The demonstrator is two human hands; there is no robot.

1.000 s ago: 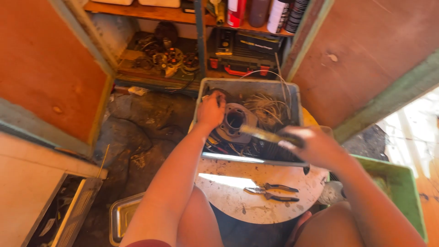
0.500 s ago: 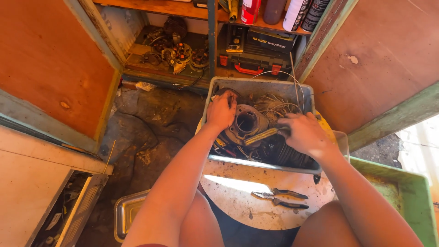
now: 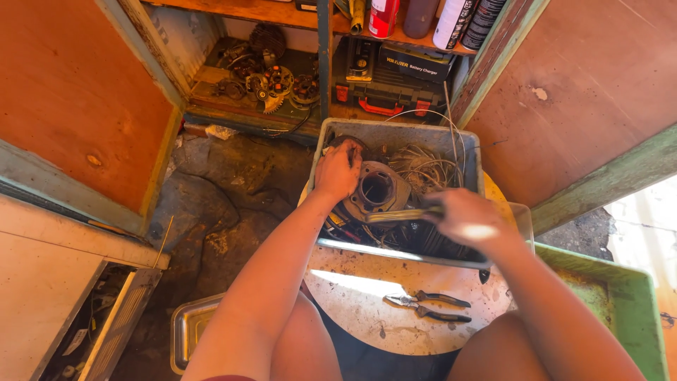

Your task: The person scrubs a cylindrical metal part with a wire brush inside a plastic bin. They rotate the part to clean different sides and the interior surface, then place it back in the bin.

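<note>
well, both hands are down in a grey plastic bin (image 3: 468,156) that sits on the far part of a round white tabletop (image 3: 367,310). the left hand (image 3: 338,171) rests palm down, fingers curled together, on the near-left edge of a grey metal engine cylinder (image 3: 379,189) with a round dark bore (it lies roughly in the middle of the bin, bore facing up). the right hand (image 3: 467,222) is blurred, but it is closed around the handle end of a long, thin yellowish tool (image 3: 399,214); the tool runs almost level from the fist toward the left and its far end lies just below the cylinder's bore. whether its tip touches the cylinder i cannot tell. behind the right hand, in the bin's far-right part, lies a tangle of pale wire coils (image 3: 423,166), and darker finned parts and cables fill the near part of the bin under the tool.

on the bare tabletop just this side of the bin lies a pair of pliers (image 3: 429,307), dark handles pointing right, well apart from both hands. a green plastic tub (image 3: 635,303) stands at the right, a metal tray (image 3: 189,331) on the floor at the lower left. past the bin, an open cabinet's lower shelf (image 3: 233,106) holds small rusty engine parts (image 3: 271,81) and a dark tool case (image 3: 395,88).
</note>
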